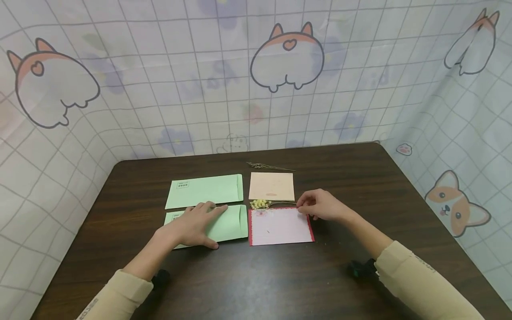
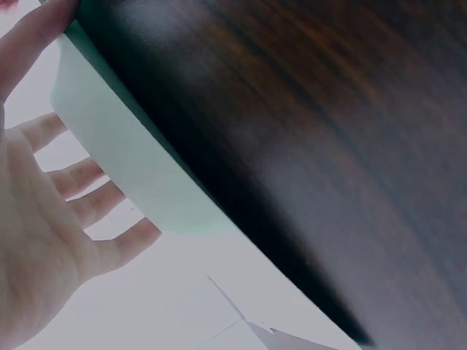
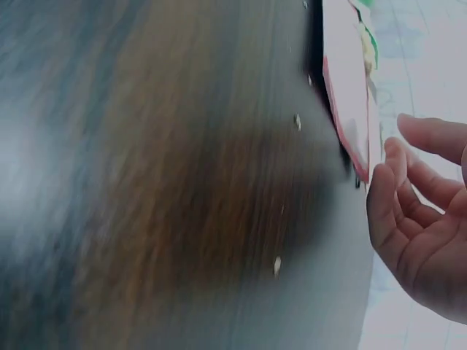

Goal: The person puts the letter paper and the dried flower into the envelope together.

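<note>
Dark wooden table (image 1: 360, 186): near green envelope (image 1: 230, 224) lies flat beside red-bordered card (image 1: 280, 226). Left hand (image 1: 192, 226) presses it with straight fingers; best kept flat. Right hand (image 1: 320, 205), loosely curled, empty, nears dried sprig (image 1: 262, 204).

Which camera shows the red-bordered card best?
The head view: the whole red-bordered card lies flat by the right hand. The right wrist view shows only its blurred edge; the left wrist view doesn't show it.

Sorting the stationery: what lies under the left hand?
The left hand rests flat on the nearer green envelope, on the dark table. The envelope's middle is covered by the palm.
</note>
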The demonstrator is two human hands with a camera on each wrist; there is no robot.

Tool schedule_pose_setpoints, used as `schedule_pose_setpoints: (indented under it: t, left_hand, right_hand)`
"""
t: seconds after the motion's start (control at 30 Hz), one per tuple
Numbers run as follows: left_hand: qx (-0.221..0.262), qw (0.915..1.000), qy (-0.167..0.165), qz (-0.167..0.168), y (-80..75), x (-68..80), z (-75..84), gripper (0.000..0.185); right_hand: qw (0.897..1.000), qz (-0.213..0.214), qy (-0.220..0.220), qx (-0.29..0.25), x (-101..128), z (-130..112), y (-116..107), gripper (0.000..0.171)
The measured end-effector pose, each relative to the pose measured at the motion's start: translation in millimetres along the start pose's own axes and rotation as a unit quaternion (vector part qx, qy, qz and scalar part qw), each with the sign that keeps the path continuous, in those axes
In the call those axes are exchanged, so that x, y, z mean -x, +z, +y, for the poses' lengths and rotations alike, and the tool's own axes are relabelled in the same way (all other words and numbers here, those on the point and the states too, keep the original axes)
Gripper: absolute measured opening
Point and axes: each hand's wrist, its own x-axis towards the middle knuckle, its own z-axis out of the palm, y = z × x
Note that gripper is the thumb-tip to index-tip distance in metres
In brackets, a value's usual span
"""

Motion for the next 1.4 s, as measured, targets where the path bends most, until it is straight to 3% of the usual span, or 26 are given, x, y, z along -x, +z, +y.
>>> schedule_pose_setpoints:
  t: [0.37, 0.57, 0.87, 0.97, 1.13, 1.4]
  left_hand:
    - [0.004, 0.9999, 0.009, 0.009, 0.4, 1.0, -0.5, 0.104]
    - [0.001, 0.9999, 0.009, 0.009, 1.8, 1.4, -2.1, 0.104]
    - [0.0, 0.9999, 0.009, 0.005, 0.3, 2.3, -2.1, 0.104]
    - [-0.001, 0.9999, 0.009, 0.004, 0.8, 2.5, -2.3, 0.104]
    - [-0.001, 1.0, 0.008, 0.002, 1.3, 2.7, -1.8, 0.104]
    - [-0.004, 1.0, 0.007, 0.001, 2.0, 1.7, -3.1, 0.106]
  right_hand:
    - [0.997, 0.024, 0.001, 0.07, 4.4, 11.7, -8.0, 0.017]
    - [0.993, 0.033, -0.024, 0.115, 2.6, 13.2, -3.3, 0.017]
    - [0.991, 0.032, -0.029, 0.126, -0.7, 12.1, -0.4, 0.014]
    - [0.994, 0.022, -0.017, 0.101, -0.4, 12.4, -1.7, 0.013]
    - [1.0, -0.001, 0.0, -0.01, 1.0, 12.8, -5.3, 0.011]
    - [0.988, -0.02, 0.01, -0.154, -1.1, 17.3, -11.5, 0.016]
